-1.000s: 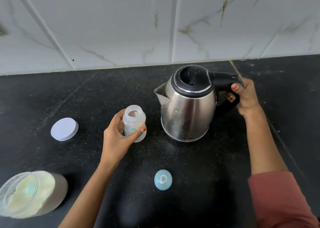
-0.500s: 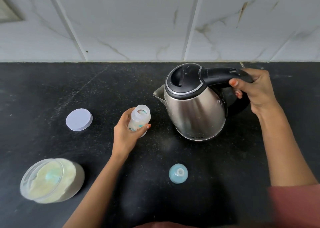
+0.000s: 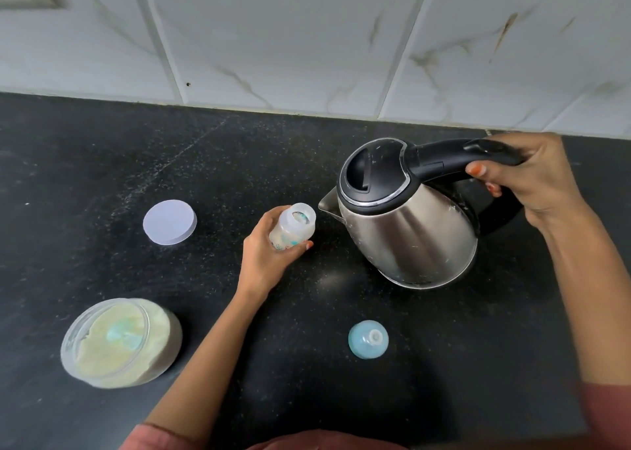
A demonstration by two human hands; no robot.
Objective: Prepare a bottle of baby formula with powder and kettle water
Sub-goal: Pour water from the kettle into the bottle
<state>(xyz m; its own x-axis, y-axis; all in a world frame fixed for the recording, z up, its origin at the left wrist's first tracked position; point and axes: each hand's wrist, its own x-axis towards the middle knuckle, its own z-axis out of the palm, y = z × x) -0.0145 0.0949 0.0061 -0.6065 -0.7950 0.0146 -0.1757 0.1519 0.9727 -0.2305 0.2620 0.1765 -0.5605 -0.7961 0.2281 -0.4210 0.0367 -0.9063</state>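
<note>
The right hand [image 3: 532, 179] grips the stainless-steel kettle [image 3: 406, 224] by its black handle, tilted. Its spout is just beside the small open clear baby bottle [image 3: 293, 227], around which the left hand [image 3: 269, 251] curls its fingers.

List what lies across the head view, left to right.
powder jar → lid → bottle → kettle → right hand. The blue cap is left out: it sits within the kettle's span, nearer the camera.

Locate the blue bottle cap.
Head view: the blue bottle cap lies on the black counter, front centre, nearer the camera than the kettle, with the powder jar off to its left.
</note>
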